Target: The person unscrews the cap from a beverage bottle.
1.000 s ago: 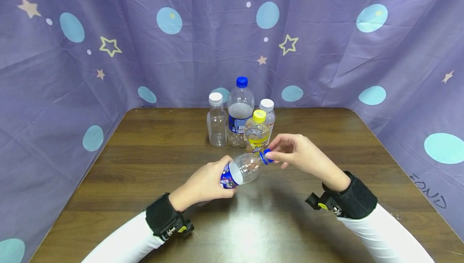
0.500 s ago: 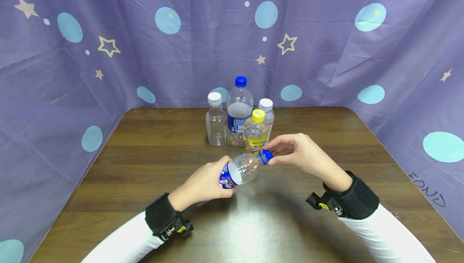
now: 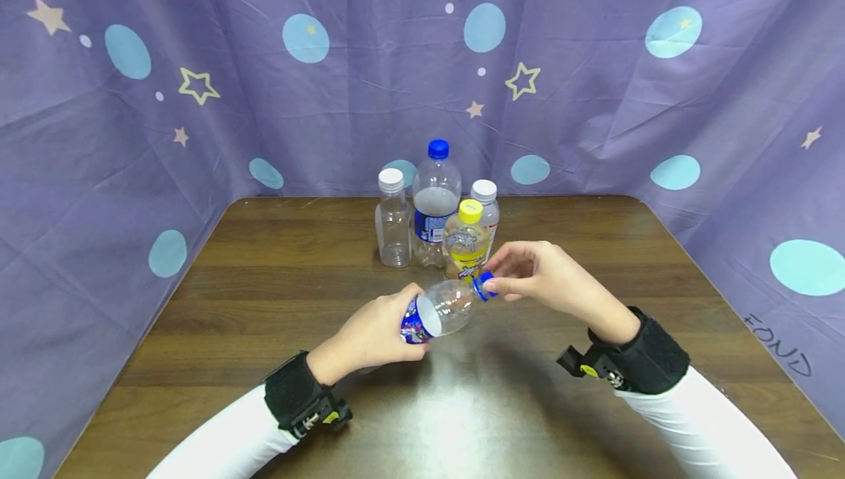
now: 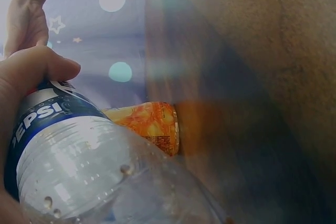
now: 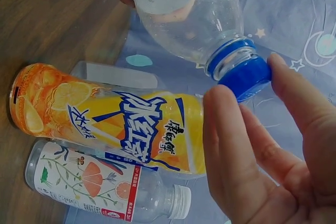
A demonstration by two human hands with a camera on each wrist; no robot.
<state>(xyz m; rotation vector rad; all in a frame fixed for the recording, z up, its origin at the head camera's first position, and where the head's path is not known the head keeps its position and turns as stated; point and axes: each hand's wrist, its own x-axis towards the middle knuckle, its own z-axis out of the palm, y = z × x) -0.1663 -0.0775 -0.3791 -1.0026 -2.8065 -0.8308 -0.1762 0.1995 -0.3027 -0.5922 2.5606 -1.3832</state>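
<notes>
My left hand (image 3: 372, 328) grips a clear plastic Pepsi bottle (image 3: 452, 306) around its label. The bottle is tilted above the table, with its neck pointing right. At that end my right hand (image 3: 544, 277) pinches the blue bottle cap (image 3: 487, 285) between thumb and fingers. In the right wrist view, the cap (image 5: 247, 77) sits at the neck, above a separate blue ring; whether it is still threaded on, I cannot tell. The left wrist view shows the Pepsi label (image 4: 42, 114) under my left thumb. Right behind the neck stands a yellow-capped iced tea bottle (image 3: 467, 244).
More upright bottles stand behind on the wooden table (image 3: 277, 317): a white-capped clear one (image 3: 394, 222), a large blue-capped one (image 3: 438, 204) and a white-capped one with a printed label (image 5: 89, 182). A purple curtain (image 3: 370, 97) hangs beyond the table's back edge.
My right thumb and fingers shift round the cap: half a second ago the thumb sat lower and more cap showed; now the thumb lies over its side again. My left hand and the bottle stay nearly still.
</notes>
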